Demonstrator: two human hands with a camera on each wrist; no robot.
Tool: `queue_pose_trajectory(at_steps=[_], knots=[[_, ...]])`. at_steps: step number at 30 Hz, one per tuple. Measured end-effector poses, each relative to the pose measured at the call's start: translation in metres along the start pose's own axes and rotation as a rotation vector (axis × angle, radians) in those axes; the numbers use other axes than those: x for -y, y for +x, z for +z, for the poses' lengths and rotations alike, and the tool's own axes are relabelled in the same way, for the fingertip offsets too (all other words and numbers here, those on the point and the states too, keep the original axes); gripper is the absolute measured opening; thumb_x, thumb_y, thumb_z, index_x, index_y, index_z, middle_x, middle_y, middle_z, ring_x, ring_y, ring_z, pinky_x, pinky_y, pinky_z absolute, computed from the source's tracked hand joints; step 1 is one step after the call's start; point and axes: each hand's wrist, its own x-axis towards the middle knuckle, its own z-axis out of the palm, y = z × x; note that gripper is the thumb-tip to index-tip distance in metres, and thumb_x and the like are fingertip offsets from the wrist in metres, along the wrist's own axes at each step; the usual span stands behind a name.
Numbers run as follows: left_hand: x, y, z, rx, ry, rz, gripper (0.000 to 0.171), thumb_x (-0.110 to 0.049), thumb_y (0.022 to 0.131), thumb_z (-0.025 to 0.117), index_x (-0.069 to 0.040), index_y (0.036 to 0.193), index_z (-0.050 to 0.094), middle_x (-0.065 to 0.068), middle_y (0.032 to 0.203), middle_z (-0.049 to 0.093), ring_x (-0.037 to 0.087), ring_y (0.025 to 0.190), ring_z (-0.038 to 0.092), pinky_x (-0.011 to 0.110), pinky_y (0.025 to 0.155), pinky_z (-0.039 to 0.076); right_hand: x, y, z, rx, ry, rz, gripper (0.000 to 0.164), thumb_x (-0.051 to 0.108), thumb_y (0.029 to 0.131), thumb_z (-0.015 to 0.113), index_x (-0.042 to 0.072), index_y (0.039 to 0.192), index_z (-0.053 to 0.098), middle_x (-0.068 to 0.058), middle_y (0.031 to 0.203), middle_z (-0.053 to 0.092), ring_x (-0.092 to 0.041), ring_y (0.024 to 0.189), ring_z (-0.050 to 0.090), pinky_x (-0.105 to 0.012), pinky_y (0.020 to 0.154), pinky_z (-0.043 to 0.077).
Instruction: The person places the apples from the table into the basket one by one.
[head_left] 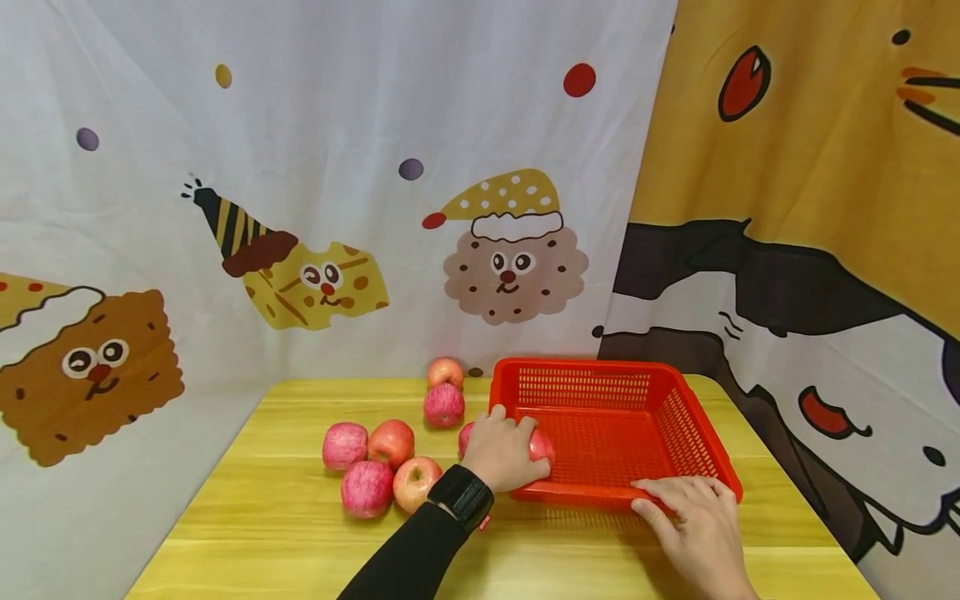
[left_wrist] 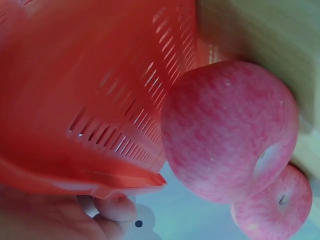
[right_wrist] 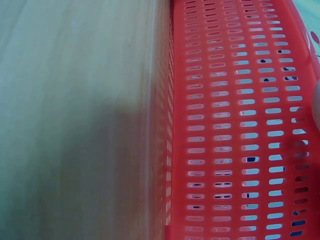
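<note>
My left hand (head_left: 501, 450) is over the left wall of a red plastic basket (head_left: 600, 497). Its thumb and fingers hold a red apple (head_left: 541, 447) just inside that wall, partly covered by the hand. Another apple (head_left: 466, 438) lies outside, close against the wall; in the left wrist view this apple (left_wrist: 230, 130) fills the middle. My right hand (head_left: 697, 525) grips the basket's near rim at the right, its thumb on the outer side. The right wrist view shows the slotted basket wall (right_wrist: 205, 100) and only a sliver of finger.
Several apples (head_left: 367, 489) are grouped on the wooden table (head_left: 255, 500) left of my forearm. Behind them, a pink apple (head_left: 444, 406) and a lighter apple (head_left: 446, 372) stand near the back edge. A printed curtain (head_left: 337, 167) hangs behind the table.
</note>
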Motion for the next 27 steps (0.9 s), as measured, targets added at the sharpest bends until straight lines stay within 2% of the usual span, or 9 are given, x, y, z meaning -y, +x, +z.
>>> queue_pose_trajectory(at_steps=[5,14,19,21,27], knots=[[-0.0009,-0.0009,-0.0007,0.036,0.035,0.001,0.062,-0.064,0.087,0.051,-0.019,0.127,0.062,-0.001,0.093,0.069,0.021,0.081,0.038,0.035,0.068,0.036,0.0,-0.0006,0.0004,-0.001,0.003,0.0,0.029,0.027,0.071,0.085,0.023,0.098,0.078,0.005,0.093,0.072,-0.019,0.089,0.055,-0.053,0.086,0.029],[-0.001,-0.0025,-0.0014,0.033,0.051,0.013,0.057,-0.064,0.088,0.047,-0.02,0.12,0.065,-0.002,0.091,0.068,0.021,0.082,0.037,0.037,0.069,0.036,0.0004,-0.0003,0.0004,-0.004,0.003,0.0,0.029,0.027,0.07,0.085,0.024,0.098,0.078,0.005,0.092,0.072,-0.019,0.089,0.055,-0.053,0.086,0.029],[-0.0004,-0.0029,-0.0002,0.037,0.062,0.046,0.039,-0.054,0.093,0.047,-0.023,0.097,0.069,-0.005,0.073,0.061,0.021,0.08,0.036,0.037,0.066,0.032,0.0,-0.0007,0.0006,-0.007,0.003,0.001,0.03,0.027,0.07,0.086,0.024,0.098,0.078,0.006,0.092,0.072,-0.019,0.089,0.055,-0.053,0.085,0.029],[-0.0002,-0.0035,0.0004,0.032,0.055,0.059,0.034,-0.051,0.094,0.047,-0.025,0.093,0.069,-0.007,0.07,0.06,0.02,0.078,0.036,0.037,0.065,0.029,-0.0003,-0.0009,0.0006,-0.007,0.001,0.001,0.03,0.028,0.07,0.086,0.024,0.098,0.078,0.006,0.092,0.071,-0.019,0.089,0.055,-0.053,0.085,0.029],[0.0006,-0.0055,0.002,0.012,0.015,0.071,0.039,-0.054,0.095,0.046,-0.027,0.107,0.071,-0.01,0.076,0.063,0.018,0.074,0.036,0.038,0.066,0.026,-0.0004,-0.0008,-0.0003,-0.008,-0.004,-0.002,0.03,0.028,0.07,0.085,0.024,0.098,0.078,0.005,0.091,0.071,-0.02,0.089,0.056,-0.053,0.084,0.029]])
